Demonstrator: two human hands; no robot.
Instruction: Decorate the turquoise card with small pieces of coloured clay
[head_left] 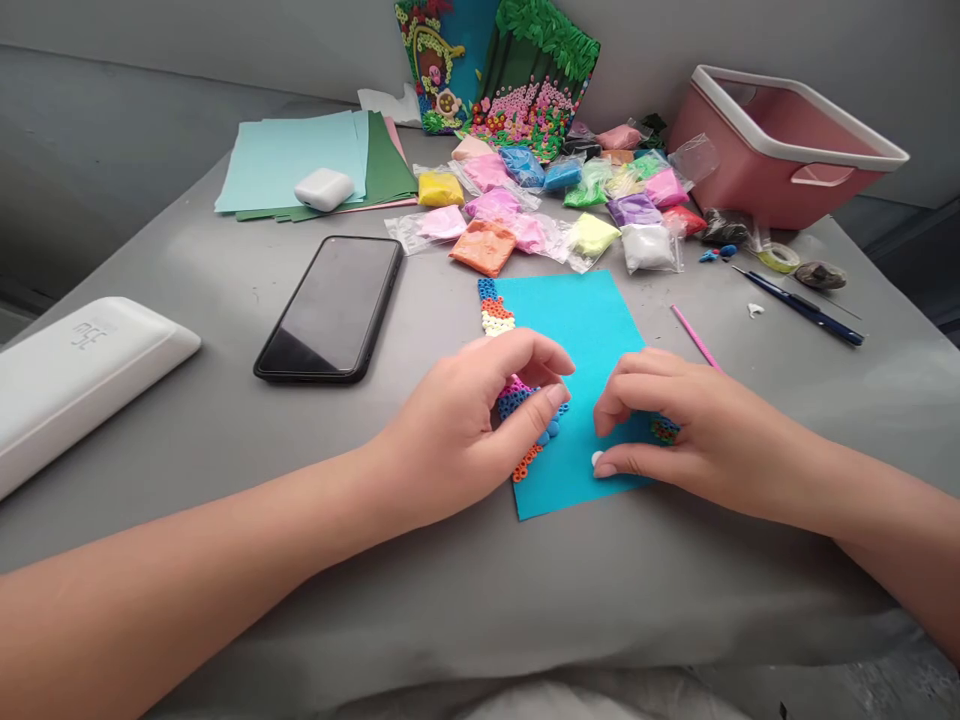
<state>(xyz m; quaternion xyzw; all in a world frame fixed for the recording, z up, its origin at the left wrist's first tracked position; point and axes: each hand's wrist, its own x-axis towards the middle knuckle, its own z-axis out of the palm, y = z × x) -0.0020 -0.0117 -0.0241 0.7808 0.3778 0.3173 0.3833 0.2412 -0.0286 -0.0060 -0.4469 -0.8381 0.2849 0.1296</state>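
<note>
Grey surface [450, 610], blue card [577, 315] lying flat on it between the two hands; bagged coloured clay [484, 247] beyond the card, phone [330, 310] to its left, pink stick [695, 338] just beside its right edge. Ring-shaped pieces [498, 322] line the card's left side.

Step in hand, as judged: handling a small white piece [597, 459], likely meant for the card. Next move would call for a light thumb-and-finger pinch, with care not to flatten it.

Right hand [637, 420]: over the card's right part, thumb and index finger apart, white piece at the thumb tip; stuck to it or lying on the card, cannot tell. Left hand [499, 410]: curled over the card's left edge, index finger clear of thumb; whether the thumb meets another finger, cannot tell.
</note>
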